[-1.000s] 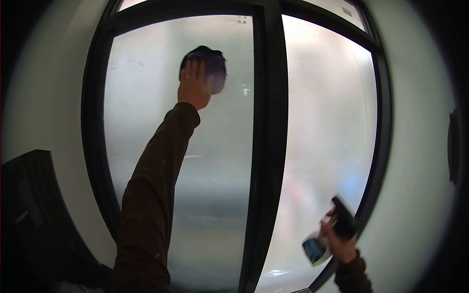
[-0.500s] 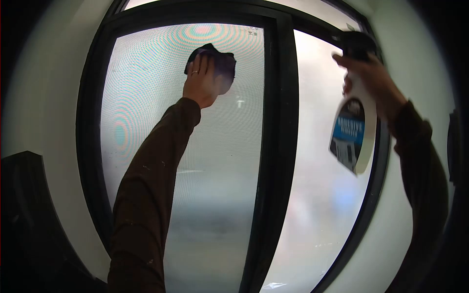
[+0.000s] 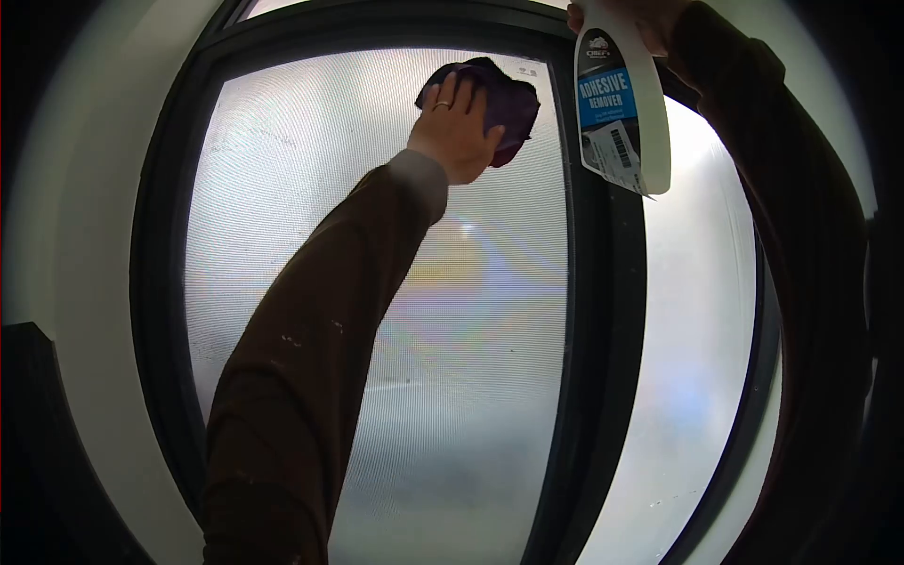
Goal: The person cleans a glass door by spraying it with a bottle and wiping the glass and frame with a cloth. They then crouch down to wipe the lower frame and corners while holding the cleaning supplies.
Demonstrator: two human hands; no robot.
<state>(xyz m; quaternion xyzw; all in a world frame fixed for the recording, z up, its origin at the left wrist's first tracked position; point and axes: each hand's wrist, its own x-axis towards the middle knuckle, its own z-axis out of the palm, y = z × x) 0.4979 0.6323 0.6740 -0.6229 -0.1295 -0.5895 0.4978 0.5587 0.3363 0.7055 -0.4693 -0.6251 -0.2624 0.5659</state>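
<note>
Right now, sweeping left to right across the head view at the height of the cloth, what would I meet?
Pale wall, black window frame, left hand flat on a dark purple cloth, adhesive remover bottle, brown right sleeve.

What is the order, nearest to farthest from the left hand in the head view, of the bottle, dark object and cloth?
1. Cloth, under the left hand.
2. Bottle, to its right.
3. Dark object, at the lower left edge.

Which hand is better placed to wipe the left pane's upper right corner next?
Left, likely: the left hand presses the purple cloth on the glass near that corner; the right hand holds the bottle.
</note>
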